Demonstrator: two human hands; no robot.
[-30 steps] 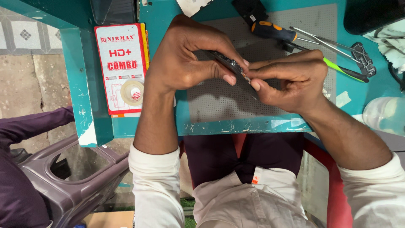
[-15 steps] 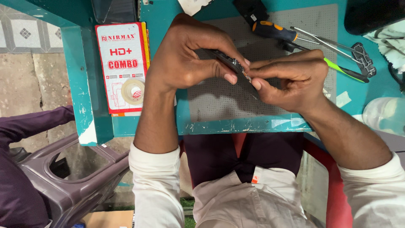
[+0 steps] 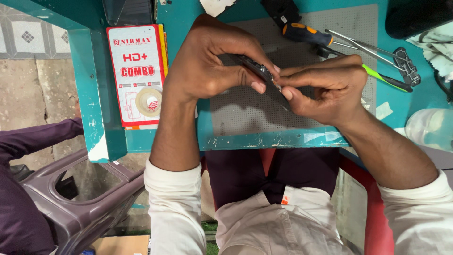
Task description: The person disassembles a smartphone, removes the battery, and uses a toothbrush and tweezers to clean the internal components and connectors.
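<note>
1. Left hand (image 3: pixel 207 71) pinches a small dark flat part (image 3: pixel 257 70) between thumb and fingers, grip closed on it, held just above the grey perforated mat (image 3: pixel 245 111).
2. Right hand (image 3: pixel 325 87) meets the part at its right end, fingertips (image 3: pixel 285 93) pressed narrow against it (whether anything tiny sits between them, cannot tell).
3. Mat lies on the teal surface (image 3: pixel 181 19), near its front edge.
4. Behind the right hand: screwdriver with orange-and-black handle (image 3: pixel 302 34), metal tweezers (image 3: pixel 358 46), green-handled tool (image 3: pixel 382 78), all on or beside the mat.
5. Left of the left hand: red-and-white printed card (image 3: pixel 137 71) with a tape roll (image 3: pixel 148 100) on it, apart from the hands.
6. Far left: another person's purple sleeve (image 3: pixel 40 137) over a grey plastic chair (image 3: pixel 80 208).
</note>
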